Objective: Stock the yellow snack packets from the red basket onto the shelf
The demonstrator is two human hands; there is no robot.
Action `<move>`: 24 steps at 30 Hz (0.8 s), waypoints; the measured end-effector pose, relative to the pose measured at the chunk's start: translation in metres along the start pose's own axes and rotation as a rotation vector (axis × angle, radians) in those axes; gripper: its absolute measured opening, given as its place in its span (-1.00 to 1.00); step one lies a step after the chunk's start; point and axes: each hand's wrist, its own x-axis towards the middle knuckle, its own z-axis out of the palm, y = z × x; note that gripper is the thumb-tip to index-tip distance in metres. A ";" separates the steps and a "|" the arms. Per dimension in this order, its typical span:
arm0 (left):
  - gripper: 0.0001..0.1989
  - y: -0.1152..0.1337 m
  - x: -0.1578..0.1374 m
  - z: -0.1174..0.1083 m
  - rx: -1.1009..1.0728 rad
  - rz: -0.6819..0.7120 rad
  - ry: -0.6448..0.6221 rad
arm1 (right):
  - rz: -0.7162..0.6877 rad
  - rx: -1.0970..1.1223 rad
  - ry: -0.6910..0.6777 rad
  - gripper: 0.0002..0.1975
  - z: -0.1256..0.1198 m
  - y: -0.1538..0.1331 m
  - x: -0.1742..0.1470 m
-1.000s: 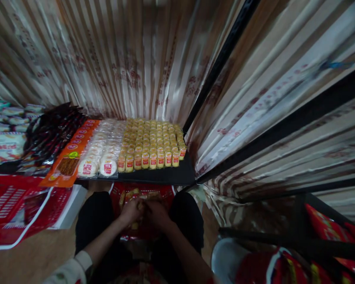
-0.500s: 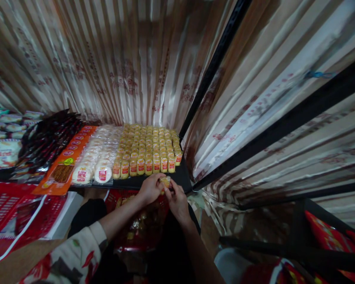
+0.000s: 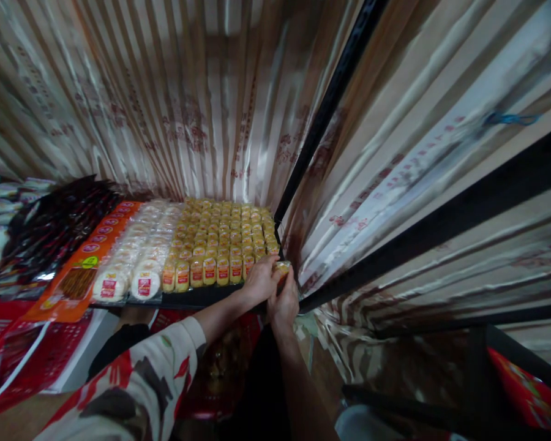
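A striped curtain (image 3: 220, 92) hangs before me, behind the black shelf (image 3: 183, 300). Below the shelf's front edge sits a red basket (image 3: 202, 411), its contents too dark to make out. On the shelf, rows of yellow packs (image 3: 220, 236) fill the right end; wrapped white rounds (image 3: 146, 283) lie just left of them, then an orange packet (image 3: 89, 260) overhanging the edge. My left grip (image 3: 258, 283) and my right grip (image 3: 283, 304) meet at the shelf's front right corner, fingers closed together around one small yellow pack (image 3: 282, 267), beside the right end of the front row.
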 end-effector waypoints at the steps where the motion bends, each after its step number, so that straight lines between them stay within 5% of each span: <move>1: -0.66 -0.002 0.000 0.001 0.005 0.001 0.040 | 0.013 0.000 0.005 -0.39 0.002 0.001 0.004; 6: -0.69 -0.027 -0.013 0.004 0.132 0.102 0.152 | 0.086 0.012 0.033 -0.37 0.015 0.006 0.021; 17: -0.65 -0.063 -0.033 0.012 0.321 0.333 0.001 | 0.098 0.028 -0.137 -0.35 0.028 0.017 0.036; 24: -0.66 -0.077 -0.036 0.018 0.515 0.547 -0.045 | 0.060 0.120 -0.099 -0.42 0.040 0.032 0.028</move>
